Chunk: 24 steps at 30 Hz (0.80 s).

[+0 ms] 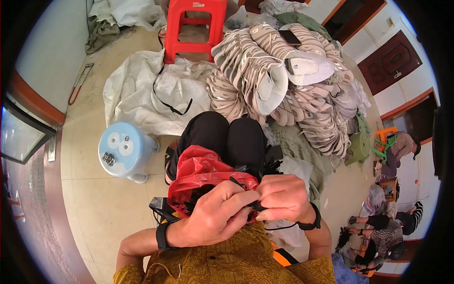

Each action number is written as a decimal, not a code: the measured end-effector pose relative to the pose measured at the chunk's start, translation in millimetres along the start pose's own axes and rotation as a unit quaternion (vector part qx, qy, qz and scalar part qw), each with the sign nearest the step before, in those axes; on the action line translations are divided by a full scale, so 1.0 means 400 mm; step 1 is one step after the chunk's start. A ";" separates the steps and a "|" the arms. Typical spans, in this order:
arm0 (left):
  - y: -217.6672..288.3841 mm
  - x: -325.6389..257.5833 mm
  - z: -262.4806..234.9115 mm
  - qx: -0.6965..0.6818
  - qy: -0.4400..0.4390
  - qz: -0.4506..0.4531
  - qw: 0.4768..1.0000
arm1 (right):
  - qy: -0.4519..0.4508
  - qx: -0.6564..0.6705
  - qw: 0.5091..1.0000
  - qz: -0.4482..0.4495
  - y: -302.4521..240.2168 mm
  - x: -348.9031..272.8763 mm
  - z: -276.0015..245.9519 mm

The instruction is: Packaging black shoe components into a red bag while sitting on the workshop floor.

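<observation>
My left hand point(218, 213) and my right hand point(283, 196) meet close to my chest, fingertips pinched together on a small black piece point(257, 206). Its shape is mostly hidden by my fingers. Under my hands a red plastic bag point(201, 173) lies open on my lap, with dark black items inside. Both wrists wear black bands. My knees in black trousers point(227, 135) point away from me.
A large heap of white and tan shoe uppers point(283, 80) rises ahead on the right. White sacks point(146, 94) lie on the floor ahead, a red plastic stool point(194, 26) beyond them. A light blue stool point(124, 149) with small metal parts stands at my left. Other people sit at lower right.
</observation>
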<state>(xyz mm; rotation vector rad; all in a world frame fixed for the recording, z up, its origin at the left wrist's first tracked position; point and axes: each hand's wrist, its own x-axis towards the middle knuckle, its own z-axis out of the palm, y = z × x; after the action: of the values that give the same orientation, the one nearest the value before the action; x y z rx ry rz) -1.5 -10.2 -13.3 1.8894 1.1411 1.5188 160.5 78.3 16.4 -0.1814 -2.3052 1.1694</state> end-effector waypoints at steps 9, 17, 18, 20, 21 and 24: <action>-0.001 0.003 -0.010 -0.020 -0.026 -0.057 0.998 | 0.002 -0.002 1.000 -0.001 0.001 0.010 0.000; -0.018 0.003 -0.012 -0.081 -0.043 -0.077 0.993 | 0.012 0.011 1.000 -0.006 0.008 0.006 0.003; -0.019 0.002 -0.011 -0.087 -0.044 -0.076 0.992 | 0.016 0.008 1.000 -0.005 0.009 0.006 0.004; -0.023 -0.001 -0.008 -0.090 -0.047 -0.080 0.992 | 0.020 0.004 1.000 -0.003 0.009 0.005 0.005; -0.024 -0.002 -0.008 -0.093 -0.050 -0.084 0.991 | 0.017 0.008 1.000 0.004 0.008 0.004 0.005; -0.025 -0.001 -0.006 -0.097 -0.039 -0.068 0.992 | 0.016 0.007 1.000 0.010 0.006 0.004 0.006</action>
<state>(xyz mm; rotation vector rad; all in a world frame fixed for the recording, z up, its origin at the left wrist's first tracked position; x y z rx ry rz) -6.8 -5.3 -20.4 1.6914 1.0266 1.4134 157.7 78.5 13.8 -0.2166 -2.2706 1.1842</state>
